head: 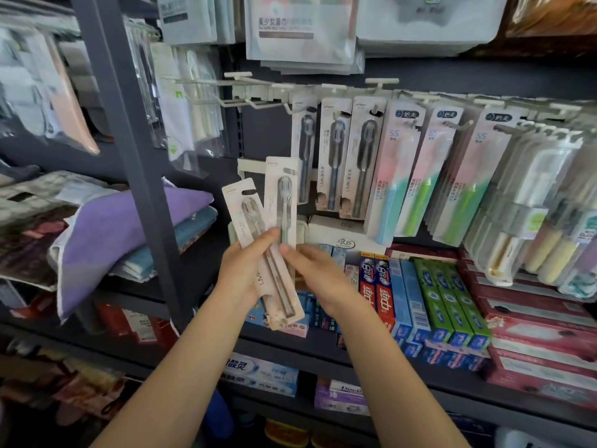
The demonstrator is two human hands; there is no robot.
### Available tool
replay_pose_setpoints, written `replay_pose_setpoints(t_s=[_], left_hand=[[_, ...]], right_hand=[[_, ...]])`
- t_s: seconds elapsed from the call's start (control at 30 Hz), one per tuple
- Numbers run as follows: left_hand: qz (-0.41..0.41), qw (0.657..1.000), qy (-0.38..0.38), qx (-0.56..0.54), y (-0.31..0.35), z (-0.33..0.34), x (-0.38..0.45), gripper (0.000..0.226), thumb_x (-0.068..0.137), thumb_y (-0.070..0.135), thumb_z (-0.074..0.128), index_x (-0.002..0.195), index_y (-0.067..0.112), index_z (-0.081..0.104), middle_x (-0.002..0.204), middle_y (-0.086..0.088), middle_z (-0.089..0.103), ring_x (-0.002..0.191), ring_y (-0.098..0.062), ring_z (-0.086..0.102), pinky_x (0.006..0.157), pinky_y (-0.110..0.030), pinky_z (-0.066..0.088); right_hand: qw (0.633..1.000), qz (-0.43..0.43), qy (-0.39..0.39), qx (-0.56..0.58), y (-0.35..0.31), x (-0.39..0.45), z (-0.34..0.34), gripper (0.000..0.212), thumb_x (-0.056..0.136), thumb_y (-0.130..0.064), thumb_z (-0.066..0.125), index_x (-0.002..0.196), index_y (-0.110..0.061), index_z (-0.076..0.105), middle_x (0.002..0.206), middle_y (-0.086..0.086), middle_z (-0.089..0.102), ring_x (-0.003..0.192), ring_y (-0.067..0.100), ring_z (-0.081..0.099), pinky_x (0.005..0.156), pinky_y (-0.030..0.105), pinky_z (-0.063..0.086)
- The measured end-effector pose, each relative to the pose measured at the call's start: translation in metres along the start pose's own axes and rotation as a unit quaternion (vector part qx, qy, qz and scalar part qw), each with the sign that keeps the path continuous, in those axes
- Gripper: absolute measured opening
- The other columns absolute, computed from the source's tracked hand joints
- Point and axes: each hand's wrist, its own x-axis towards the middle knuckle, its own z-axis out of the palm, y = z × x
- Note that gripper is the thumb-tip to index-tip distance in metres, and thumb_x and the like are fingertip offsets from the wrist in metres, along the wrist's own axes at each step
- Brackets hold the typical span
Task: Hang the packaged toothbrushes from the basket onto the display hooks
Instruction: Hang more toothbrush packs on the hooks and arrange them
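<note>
Nearest the camera, two bare forearms reach up toward the shelving. The left hand (240,270) grips a beige toothbrush pack (258,247), thumb across its front, the pack tilted with its hang hole toward the upper left. The right hand (310,270) touches the lower part of a second pack (280,198) that stands upright just behind the first; its fingers lie nearly straight, and I cannot tell whether it pinches that pack or only steadies it against the first.

Both packs look like thin card with a clear blister: light, fairly stiff along their length, prone to bending at the card edges. My judgement is that the best hold is low on the card sides, leaving the punched hole at the top free for a hook.

Behind the hands, toothpaste boxes (433,302) fill the shelf. Above them, at the left end of the hook rail, bare hooks (258,105) stick out; matching grey packs (336,156) hang just to their right, then pink-and-green ones (416,169).

No basket is in view. The second pack's lower end is hidden behind the first pack and the fingers, the print on both is too blurred to read, and the right edge of the display is smeared by the lens.
</note>
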Motion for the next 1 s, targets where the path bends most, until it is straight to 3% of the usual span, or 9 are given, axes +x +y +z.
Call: replay_pose_setpoints(t_s=[0.07, 0.17, 0.3, 0.37, 0.53, 0.6, 0.7, 0.83, 1.0], left_hand=[[-0.001, 1.0, 0.008, -0.002, 0.002, -0.001, 0.0, 0.028, 0.09, 0.011, 0.073, 0.118, 0.009, 0.071, 0.105, -0.016, 0.077, 0.092, -0.029, 0.075, 0.079, -0.042, 0.063], [0.013, 0.999, 0.03, 0.009, 0.005, -0.006, 0.002, 0.027, 0.09, 0.015, 0.074, 0.115, 0.007, 0.072, 0.1, -0.015, 0.077, 0.086, -0.027, 0.075, 0.073, -0.038, 0.062], [0.033, 0.999, 0.034, 0.027, 0.01, -0.019, 0.003, 0.018, 0.1, 0.023, 0.062, 0.104, 0.01, 0.073, 0.087, -0.009, 0.076, 0.073, -0.021, 0.074, 0.065, -0.033, 0.06], [0.035, 0.998, 0.038, 0.03, 0.012, -0.025, 0.002, 0.02, 0.102, 0.025, 0.059, 0.102, 0.011, 0.073, 0.087, -0.011, 0.076, 0.072, -0.022, 0.074, 0.068, -0.034, 0.061], [0.047, 0.998, 0.019, 0.036, 0.018, -0.03, -0.003, 0.022, 0.103, 0.025, 0.056, 0.103, 0.01, 0.073, 0.075, -0.005, 0.072, 0.061, -0.017, 0.069, 0.059, -0.028, 0.059], [0.047, 0.998, 0.016, 0.034, 0.02, -0.03, -0.004, 0.022, 0.103, 0.025, 0.056, 0.102, 0.01, 0.073, 0.075, -0.005, 0.072, 0.06, -0.017, 0.068, 0.059, -0.028, 0.059], [0.047, 0.998, 0.016, 0.029, 0.022, -0.031, -0.005, 0.022, 0.103, 0.024, 0.056, 0.104, 0.009, 0.072, 0.074, -0.005, 0.071, 0.059, -0.016, 0.067, 0.059, -0.027, 0.059], [0.046, 0.998, 0.013, 0.03, 0.021, -0.031, -0.004, 0.023, 0.103, 0.024, 0.056, 0.106, 0.008, 0.072, 0.076, -0.006, 0.071, 0.062, -0.018, 0.066, 0.064, -0.03, 0.059], [0.044, 0.998, 0.013, 0.037, 0.019, -0.027, 0.001, 0.021, 0.103, 0.025, 0.057, 0.104, 0.01, 0.072, 0.076, -0.005, 0.072, 0.063, -0.017, 0.068, 0.068, -0.032, 0.059]], right_hand=[[0.999, -0.039, -0.011, 0.014, 0.001, -0.005, 0.001, 0.026, 0.095, -0.037, 0.069, 0.111, -0.017, 0.072, 0.105, 0.004, 0.077, 0.096, 0.021, 0.073, 0.09, 0.041, 0.059], [0.995, -0.081, 0.029, 0.051, -0.006, -0.01, 0.002, 0.018, 0.099, -0.017, 0.064, 0.114, -0.009, 0.068, 0.104, 0.013, 0.076, 0.086, 0.021, 0.072, 0.074, 0.033, 0.06], [0.986, -0.143, 0.07, -0.041, -0.022, -0.013, -0.003, 0.015, 0.104, -0.026, 0.055, 0.11, -0.039, 0.059, 0.094, -0.006, 0.076, 0.083, 0.02, 0.07, 0.076, 0.029, 0.059], [0.979, -0.167, 0.066, -0.096, -0.033, -0.014, -0.006, 0.011, 0.105, -0.027, 0.052, 0.11, -0.036, 0.056, 0.074, -0.019, 0.068, 0.061, 0.007, 0.063, 0.06, 0.017, 0.049], [0.963, -0.191, 0.113, -0.154, -0.061, 0.002, -0.01, 0.009, 0.105, -0.028, 0.052, 0.107, -0.021, 0.056, 0.083, 0.006, 0.063, 0.062, 0.01, 0.057, 0.056, 0.016, 0.049], [0.968, -0.183, 0.121, -0.121, -0.073, 0.005, -0.011, 0.015, 0.106, -0.026, 0.049, 0.111, -0.012, 0.054, 0.077, 0.022, 0.059, 0.056, 0.025, 0.062, 0.058, 0.03, 0.058], [0.971, -0.176, 0.139, -0.084, -0.079, 0.01, -0.014, 0.018, 0.108, -0.025, 0.045, 0.114, -0.008, 0.047, 0.078, 0.022, 0.054, 0.049, 0.032, 0.067, 0.051, 0.041, 0.053], [0.975, -0.155, 0.16, -0.022, -0.077, 0.018, -0.012, 0.027, 0.108, -0.026, 0.045, 0.125, -0.005, 0.046, 0.096, 0.025, 0.055, 0.057, 0.031, 0.067, 0.047, 0.037, 0.056], [0.978, -0.095, 0.18, 0.055, -0.062, 0.029, -0.005, 0.039, 0.102, -0.04, 0.057, 0.099, -0.002, 0.053, 0.1, 0.025, 0.065, 0.076, 0.044, 0.071, 0.052, 0.036, 0.06]])
